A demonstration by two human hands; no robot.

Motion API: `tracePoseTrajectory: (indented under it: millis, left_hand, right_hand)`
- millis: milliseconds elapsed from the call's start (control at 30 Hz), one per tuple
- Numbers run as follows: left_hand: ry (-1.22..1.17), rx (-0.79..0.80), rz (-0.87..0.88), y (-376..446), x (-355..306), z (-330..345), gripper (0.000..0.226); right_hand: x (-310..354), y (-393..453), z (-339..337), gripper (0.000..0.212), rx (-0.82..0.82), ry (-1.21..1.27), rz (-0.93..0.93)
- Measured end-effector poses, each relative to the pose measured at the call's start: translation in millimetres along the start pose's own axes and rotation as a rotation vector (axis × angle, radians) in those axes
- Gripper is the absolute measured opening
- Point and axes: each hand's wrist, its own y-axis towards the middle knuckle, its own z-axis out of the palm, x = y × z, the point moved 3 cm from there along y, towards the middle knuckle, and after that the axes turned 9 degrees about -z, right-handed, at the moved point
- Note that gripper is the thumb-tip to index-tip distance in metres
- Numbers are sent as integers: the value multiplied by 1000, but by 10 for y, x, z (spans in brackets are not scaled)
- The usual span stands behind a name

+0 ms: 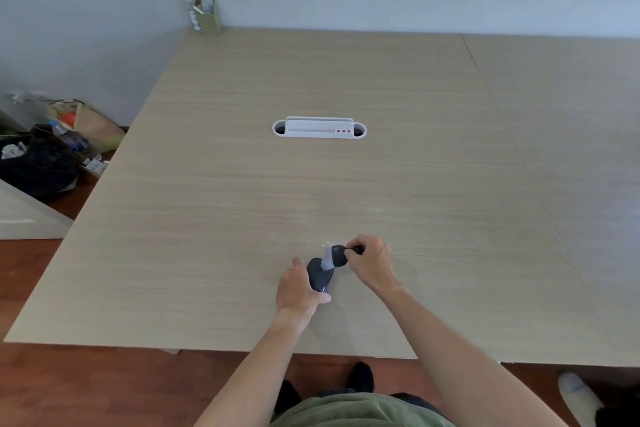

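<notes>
1. Brushing the mouse [319, 276] seems to be under way. The bristles of the brush [337, 255] rest on its far end, and pale specks [323, 242] lie on the table [311, 184] at the mouse's 12 o'clock. How much dirt remains cannot be told.
2. The left hand [299, 291] curls narrowly around the mouse's left side, steadying it near the table's 6 o'clock edge.
3. The right hand [372, 262], at the mouse's 1 o'clock, pinches the brush handle with its fingers closed tight.

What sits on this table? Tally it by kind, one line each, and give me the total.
Mouse, held by the left hand: 1
Brush, held by the right hand: 1
White cable tray set in the tabletop: 1
Green holder at the far corner: 1
Total: 4
</notes>
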Motion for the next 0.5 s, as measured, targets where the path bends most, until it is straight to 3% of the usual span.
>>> tracePoseTrajectory:
  millis: [100,267,400,500]
  left_hand:
    - [33,-8,10,-14,-21,-9,70]
    - [101,-17,25,-35,-15,-6,70]
    - [278,-79,37,-76,-38,-30,69]
    - [311,-75,27,-98,-41,-24,70]
  right_hand:
    - [-51,-20,18,14,102,-58,-7]
    - [-34,-26,-6,14,-92,-88,-55]
    - [88,-48,108,12,86,-14,-74]
    - [79,-17,152,15,56,-95,-85]
